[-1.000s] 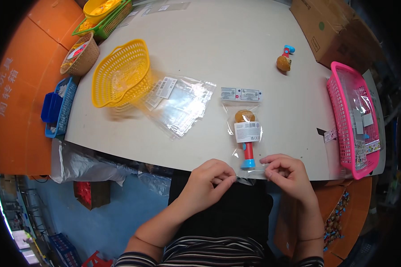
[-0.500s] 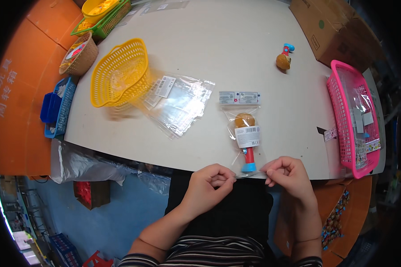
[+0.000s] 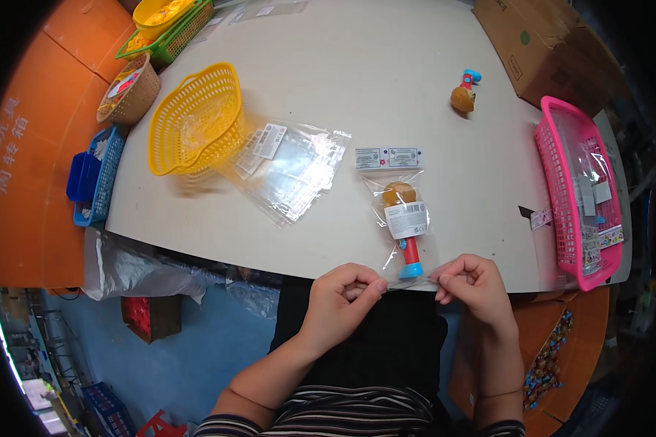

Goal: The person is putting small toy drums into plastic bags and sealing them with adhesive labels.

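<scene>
A clear plastic bag [image 3: 428, 251] lies on the table in front of me, its printed header strip [image 3: 388, 158] pointing away. Inside is a toy [image 3: 411, 251] with a brown round head, a red shaft and a blue foot; a white label [image 3: 406, 219] wraps its middle. At the table's near edge my left hand [image 3: 345, 299] pinches one corner of the bag's open end between thumb and finger. My right hand [image 3: 474, 285] pinches the opposite corner, so the bag's edge stretches between them.
Left of the bag, several flat clear bags [image 3: 299, 171] lie beside a yellow basket [image 3: 195, 124]. A similar loose toy [image 3: 464, 95] rests far right, near a cardboard box [image 3: 543, 51]. A pink basket [image 3: 579, 197] stands at the right edge; a blue basket [image 3: 102, 175] at the left.
The bag's header end has shifted slightly left, and the toy's foot has tilted a little to the right. Both hands keep their pinch on the bag's near edge.
</scene>
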### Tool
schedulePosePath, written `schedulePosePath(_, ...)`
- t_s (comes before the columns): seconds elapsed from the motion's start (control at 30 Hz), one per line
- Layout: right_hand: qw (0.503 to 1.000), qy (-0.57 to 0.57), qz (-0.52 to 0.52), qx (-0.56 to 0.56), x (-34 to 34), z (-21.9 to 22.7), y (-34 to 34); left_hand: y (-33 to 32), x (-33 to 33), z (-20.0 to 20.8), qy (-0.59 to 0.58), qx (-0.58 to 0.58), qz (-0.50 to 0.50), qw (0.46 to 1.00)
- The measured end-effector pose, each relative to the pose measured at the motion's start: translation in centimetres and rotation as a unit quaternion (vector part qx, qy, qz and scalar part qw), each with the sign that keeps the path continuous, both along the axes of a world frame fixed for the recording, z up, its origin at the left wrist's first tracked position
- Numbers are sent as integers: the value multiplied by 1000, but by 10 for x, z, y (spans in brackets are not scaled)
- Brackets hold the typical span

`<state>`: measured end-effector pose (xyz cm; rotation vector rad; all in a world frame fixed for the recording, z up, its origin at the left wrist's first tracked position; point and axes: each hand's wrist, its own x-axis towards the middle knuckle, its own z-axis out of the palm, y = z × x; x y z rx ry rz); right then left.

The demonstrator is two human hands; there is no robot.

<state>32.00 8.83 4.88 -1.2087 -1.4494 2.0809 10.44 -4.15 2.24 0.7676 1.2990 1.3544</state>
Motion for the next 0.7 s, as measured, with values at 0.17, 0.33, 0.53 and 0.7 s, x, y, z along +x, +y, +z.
schedulePosePath(0.17, 1000, -10, 10, -3, -2, 8, -1, 4, 2, 6, 8, -20, 4, 1000)
schedulePosePath(0.33, 999, -29, -1, 16, -9, 12, 0, 7, 4, 5, -8, -30, 12, 999)
schedulePosePath(0.53, 999, -19, -13, 47, -6, -3, 4, 11, 2, 6, -39, -18, 30, 999)
schedulePosePath(0.7, 999, 0, -33, 42, -3, -9, 4, 12, -1, 3, -70, -18, 33, 997)
